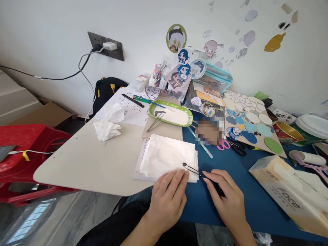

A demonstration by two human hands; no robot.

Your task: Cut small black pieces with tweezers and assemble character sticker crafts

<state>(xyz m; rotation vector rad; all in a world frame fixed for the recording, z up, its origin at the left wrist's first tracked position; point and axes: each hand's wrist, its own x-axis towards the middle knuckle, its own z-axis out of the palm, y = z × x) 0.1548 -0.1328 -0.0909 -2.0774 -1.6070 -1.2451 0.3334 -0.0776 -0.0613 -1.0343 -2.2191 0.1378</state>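
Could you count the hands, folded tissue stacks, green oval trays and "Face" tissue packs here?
Hands (left hand, right hand): 2
Folded tissue stack: 1
Green oval tray: 1
"Face" tissue pack: 1
Total: 5

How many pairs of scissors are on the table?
2, both on the blue surface beyond the right hand: the pink-handled scissors on the left, the black-handled scissors just to their right. Others may be hidden among the clutter.

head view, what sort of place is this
Probably a small craft corner, perhaps in a home: there is paper with outline drawings, along with coloured cut-out pieces and black scissors.
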